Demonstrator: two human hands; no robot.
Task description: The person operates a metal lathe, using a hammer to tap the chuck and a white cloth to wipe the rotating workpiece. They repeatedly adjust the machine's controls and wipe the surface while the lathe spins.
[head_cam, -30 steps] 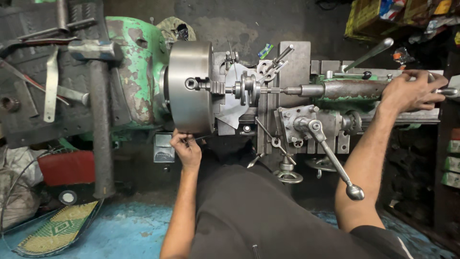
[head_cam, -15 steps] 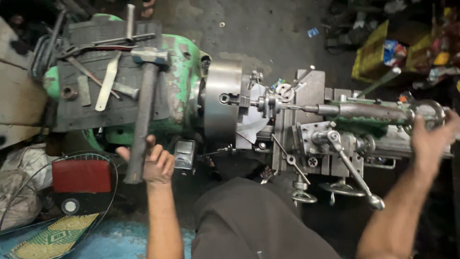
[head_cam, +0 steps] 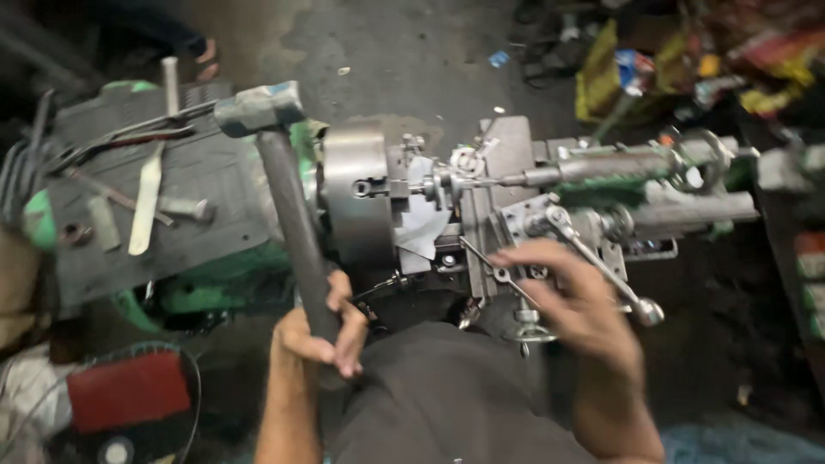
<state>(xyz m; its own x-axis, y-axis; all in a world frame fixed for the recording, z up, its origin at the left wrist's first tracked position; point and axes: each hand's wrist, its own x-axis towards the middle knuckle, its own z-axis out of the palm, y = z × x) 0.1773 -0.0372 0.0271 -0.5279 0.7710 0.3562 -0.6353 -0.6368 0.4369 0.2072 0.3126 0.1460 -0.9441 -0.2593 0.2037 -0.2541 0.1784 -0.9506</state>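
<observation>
My left hand [head_cam: 322, 331] grips the lower end of a hammer's dark handle [head_cam: 292, 215]. The grey hammer head [head_cam: 258, 107] is raised above the green lathe headstock [head_cam: 185, 219]. The round steel chuck [head_cam: 352, 202] sits just right of the handle. My right hand [head_cam: 576, 301] hovers with spread fingers over the lathe carriage [head_cam: 516, 223], near a thin lever [head_cam: 503, 271] and the long crank handle [head_cam: 601, 262]. It holds nothing. The tailstock [head_cam: 619, 163] points a drill at the chuck.
Flat tools and a file [head_cam: 146, 198] lie on the headstock top. A red box [head_cam: 129, 391] sits at lower left on the floor. Yellow packages [head_cam: 619, 64] and clutter fill the upper right. My dark trousers [head_cam: 438, 395] are close to the machine.
My left hand took the hammer by its handle and lifted it off the headstock. My right hand left the tailstock wheel and moved left to the carriage.
</observation>
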